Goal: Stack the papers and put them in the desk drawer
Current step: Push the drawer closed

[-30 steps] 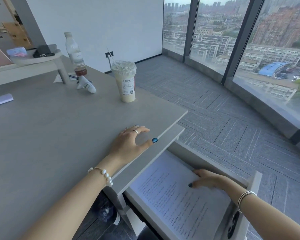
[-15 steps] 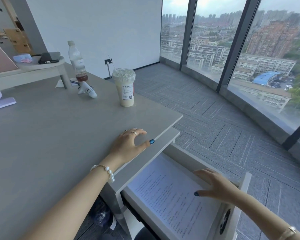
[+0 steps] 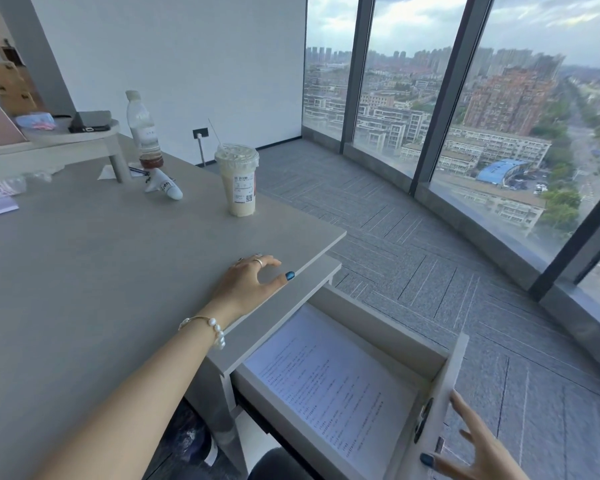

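The broad grey desk top lies mostly bare. Below its right edge the pale grey drawer stands pulled out, the white printed papers flat inside. Her left hand rests spread at the desk edge, holding nothing; her right hand, fingers splayed, empty, is at the drawer front.
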